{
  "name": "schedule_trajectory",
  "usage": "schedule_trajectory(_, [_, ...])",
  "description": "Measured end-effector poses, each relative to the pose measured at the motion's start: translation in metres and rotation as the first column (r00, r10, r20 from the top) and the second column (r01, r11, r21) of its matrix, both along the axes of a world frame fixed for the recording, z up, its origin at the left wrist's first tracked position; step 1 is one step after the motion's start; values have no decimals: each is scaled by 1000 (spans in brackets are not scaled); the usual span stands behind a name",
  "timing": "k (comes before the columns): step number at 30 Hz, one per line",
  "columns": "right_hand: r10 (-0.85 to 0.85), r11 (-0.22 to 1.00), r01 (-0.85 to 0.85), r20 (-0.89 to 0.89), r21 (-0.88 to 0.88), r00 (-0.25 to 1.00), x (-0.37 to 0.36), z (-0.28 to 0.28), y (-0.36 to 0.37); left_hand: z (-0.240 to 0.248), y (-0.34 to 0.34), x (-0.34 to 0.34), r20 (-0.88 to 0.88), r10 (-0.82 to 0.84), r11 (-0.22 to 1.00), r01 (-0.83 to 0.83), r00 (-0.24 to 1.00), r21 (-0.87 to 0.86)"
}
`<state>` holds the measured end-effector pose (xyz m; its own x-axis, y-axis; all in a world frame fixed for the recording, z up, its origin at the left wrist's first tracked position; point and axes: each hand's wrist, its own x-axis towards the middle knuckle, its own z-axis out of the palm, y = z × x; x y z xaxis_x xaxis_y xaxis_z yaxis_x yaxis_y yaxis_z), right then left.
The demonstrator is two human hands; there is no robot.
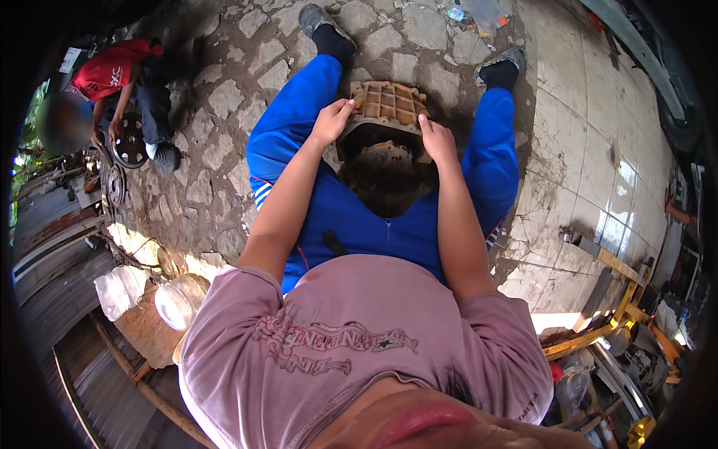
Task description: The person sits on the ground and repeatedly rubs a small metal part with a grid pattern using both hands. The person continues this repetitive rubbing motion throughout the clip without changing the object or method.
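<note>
Between my knees stands a heavy brown, ribbed metal casting (392, 105), like a machine housing, with a grid of ribs on its top face and lugs along its rim. My left hand (333, 122) is closed on its left edge, thumb on top. At its right edge, my right hand (438, 140) grips with the thumb up and the fingers curled out of sight. Below the ribbed face the casting looks dark and hollow. A scalloped metal flange (387, 151) shows there in shadow; whether it is part of the same casting I cannot tell.
At the left, another person in a red shirt (112, 71) bends over a dark round metal plate with holes (130, 142). Metal rings (116, 184) lie nearby. Whitish plastic containers (179, 301) stand lower left. Litter (485, 16) lies beyond my feet; wooden bars (621, 266) are at right.
</note>
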<state>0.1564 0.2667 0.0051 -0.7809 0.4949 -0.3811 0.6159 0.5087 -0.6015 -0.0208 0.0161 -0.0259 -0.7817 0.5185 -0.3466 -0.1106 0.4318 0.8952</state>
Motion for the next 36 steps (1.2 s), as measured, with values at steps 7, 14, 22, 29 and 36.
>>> schedule_trajectory(7, [31,999,-30,-9,33,999,4,6,2,5,2,5,-18,-55,998,56,998,40])
schedule_trajectory(14, [11,999,-10,-27,33,1000,11,13,-6,-14,5,-6,-21,-3,998,5,1000,68])
schedule_trajectory(22, [43,992,-30,-102,123,994,19,0,-10,-1,5,-2,-80,33,999,-33,996,-7])
schedule_trajectory(29, [107,980,-108,14,169,994,14,7,-11,7,-4,-7,2,178,984,-178,984,-11])
schedule_trajectory(36, [161,976,-179,140,126,977,7,-2,-6,5,-5,-4,5,65,998,-65,998,14])
